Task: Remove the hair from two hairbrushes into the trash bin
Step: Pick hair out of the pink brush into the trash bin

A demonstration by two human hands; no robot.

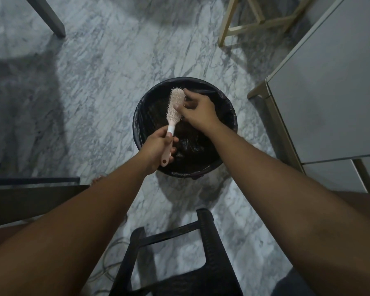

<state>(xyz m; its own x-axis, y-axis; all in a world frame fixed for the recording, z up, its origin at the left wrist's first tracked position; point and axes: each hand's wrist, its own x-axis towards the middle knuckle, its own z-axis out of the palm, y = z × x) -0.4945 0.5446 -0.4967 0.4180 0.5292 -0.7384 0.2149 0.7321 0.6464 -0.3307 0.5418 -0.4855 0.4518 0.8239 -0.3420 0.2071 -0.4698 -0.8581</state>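
Both bare forearms are stretching out from the bottom corners, crossing over a black slatted stool (175, 259) right below the camera. The left hand (156, 149) is wrapping fully closed around the smooth pink handle of the hairbrush (175, 110), handle end with its hanging hole poking out under the fist. Just above that grip, the oval bristled head is tilting up and away, and the right hand (198, 113) is curling against its right edge, thumb and fingertips pinching into the pale bristles; whether any hair is between them, I cannot tell. Directly beneath both grips the round trash bin (140, 116) is sitting, lined with crinkled glossy black plastic, dark clumps inside. Around it, open veined marble floor (90, 88); a pale cabinet (329, 92) is crowding the right side, wooden legs (229, 24) standing beyond.
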